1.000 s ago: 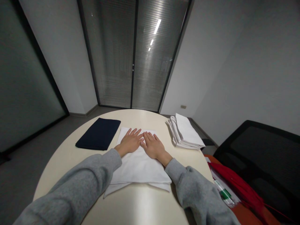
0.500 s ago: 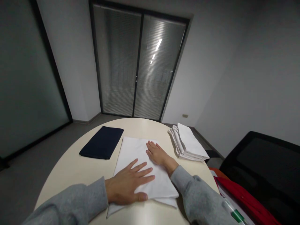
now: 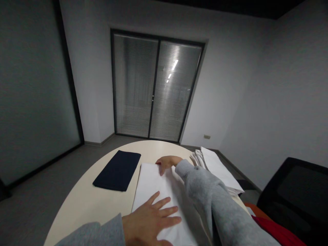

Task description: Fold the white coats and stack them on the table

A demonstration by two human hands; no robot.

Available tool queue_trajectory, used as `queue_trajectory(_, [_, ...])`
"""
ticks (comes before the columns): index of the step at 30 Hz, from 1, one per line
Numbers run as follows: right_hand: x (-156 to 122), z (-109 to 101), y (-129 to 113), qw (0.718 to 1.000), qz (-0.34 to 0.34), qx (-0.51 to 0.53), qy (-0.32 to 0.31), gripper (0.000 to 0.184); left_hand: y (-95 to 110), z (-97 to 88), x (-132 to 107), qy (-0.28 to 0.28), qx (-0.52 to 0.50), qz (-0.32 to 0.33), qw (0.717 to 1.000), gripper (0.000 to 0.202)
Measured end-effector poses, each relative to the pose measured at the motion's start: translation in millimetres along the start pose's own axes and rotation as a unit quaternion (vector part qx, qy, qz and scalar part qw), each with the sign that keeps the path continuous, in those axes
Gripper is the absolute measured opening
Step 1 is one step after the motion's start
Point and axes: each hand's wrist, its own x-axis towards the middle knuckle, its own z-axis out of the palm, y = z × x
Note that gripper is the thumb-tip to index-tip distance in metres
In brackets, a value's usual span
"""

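A folded white cloth (image 3: 153,184) lies in the middle of the round cream table (image 3: 84,205). My left hand (image 3: 150,220) rests flat on the cloth's near end, fingers spread. My right hand (image 3: 166,162) reaches over the cloth to its far edge, where the fingers curl down onto that edge; whether they grip it I cannot make out. Both arms wear grey sleeves.
A folded dark navy cloth (image 3: 118,171) lies on the table to the left. A stack of folded white cloths (image 3: 220,169) sits at the right edge. A black chair (image 3: 294,198) and something red (image 3: 276,232) are at the right. Glass doors with blinds (image 3: 156,92) stand behind.
My right hand has moved from the cloth's middle to its far edge and curled over it. My left hand slid toward me to the near end. The camera has tilted up.
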Motion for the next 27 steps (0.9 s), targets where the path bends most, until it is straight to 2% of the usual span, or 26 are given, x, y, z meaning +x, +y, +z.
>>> queue_trajectory(3, [6,-7,2,0.998,0.034,0.035,-0.039,0.063,-1,1.6,0,0.009,-0.008,0.007,1.000,0.073])
queue_trajectory(7, [-5,-8,6,0.992,0.069,0.085,-0.067,0.053,-3,4.8,0,0.016,-0.014,0.012,1.000,0.075])
queue_trajectory(11, [-28,-7,10,0.989,0.082,0.108,-0.060,0.050,-3,5.3,-3,0.020,-0.016,0.015,1.000,0.074])
queue_trajectory(15, [-47,-6,8,0.992,0.078,0.086,-0.042,0.042,-2,5.1,-4,0.017,-0.030,0.026,0.999,0.072])
queue_trajectory(18, [-60,-11,1,0.998,0.055,0.043,-0.007,0.037,-2,7.0,-4,0.021,-0.024,0.027,0.999,0.072])
queue_trajectory(23, [-98,-20,-23,0.991,0.009,-0.084,0.104,0.031,-2,9.6,-4,0.026,-0.011,0.021,0.999,0.071])
queue_trajectory(25, [-124,-15,-37,0.979,0.000,-0.133,0.157,0.030,-1,8.8,-5,0.030,-0.007,0.017,0.999,0.069])
queue_trajectory(27, [-154,-1,-54,0.964,-0.006,-0.170,0.205,0.024,-1,8.1,-5,0.033,0.000,0.015,0.999,0.066])
